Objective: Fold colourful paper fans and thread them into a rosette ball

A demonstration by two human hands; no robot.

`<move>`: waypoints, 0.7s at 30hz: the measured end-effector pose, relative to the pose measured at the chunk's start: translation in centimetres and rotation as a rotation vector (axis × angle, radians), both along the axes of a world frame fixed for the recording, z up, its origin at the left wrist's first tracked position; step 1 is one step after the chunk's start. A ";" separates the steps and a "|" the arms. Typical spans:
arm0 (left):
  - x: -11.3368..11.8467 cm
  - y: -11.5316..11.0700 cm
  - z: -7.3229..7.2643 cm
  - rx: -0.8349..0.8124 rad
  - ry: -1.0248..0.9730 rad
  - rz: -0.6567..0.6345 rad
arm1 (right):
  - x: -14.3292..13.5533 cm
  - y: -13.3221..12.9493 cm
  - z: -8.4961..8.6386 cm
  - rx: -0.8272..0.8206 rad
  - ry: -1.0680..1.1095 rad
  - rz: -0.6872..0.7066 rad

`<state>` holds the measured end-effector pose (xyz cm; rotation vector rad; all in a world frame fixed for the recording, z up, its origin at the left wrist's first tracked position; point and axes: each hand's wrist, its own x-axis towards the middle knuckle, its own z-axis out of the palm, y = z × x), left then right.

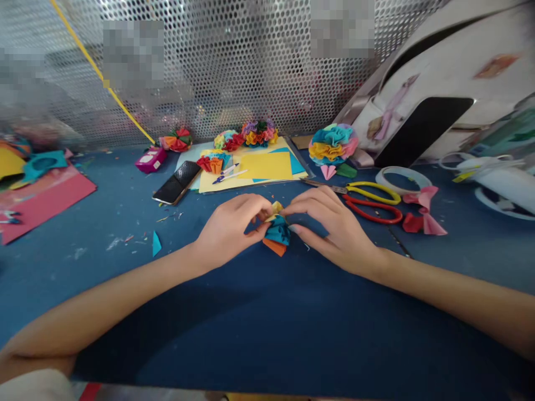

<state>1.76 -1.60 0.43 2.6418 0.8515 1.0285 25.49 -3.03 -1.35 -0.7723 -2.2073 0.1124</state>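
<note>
Between my two hands, low over the blue table, is a small folded paper piece (278, 231) in blue, orange and pale yellow. My left hand (232, 225) pinches its upper left side between thumb and fingers. My right hand (330, 228) is at its right edge, with the index finger touching the top and the thumb close to the blue part; a gap shows between that thumb and finger. Just beyond my right hand lie scissors (371, 203) with one yellow and one red handle, partly covered by the hand.
Yellow paper sheets (271, 166) with pens (228, 172) lie ahead, near a phone (178, 182) and several ruffled paper flowers (333, 143). A tape roll (403, 179) and pink paper bits (426, 209) are at right. A pale backpack (451, 72) and perforated metal panel (234, 72) stand behind.
</note>
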 end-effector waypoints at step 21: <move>0.8 -1.4 0.3 0.020 -0.039 -0.149 | 0.3 -0.1 0.8 -0.057 -0.002 0.022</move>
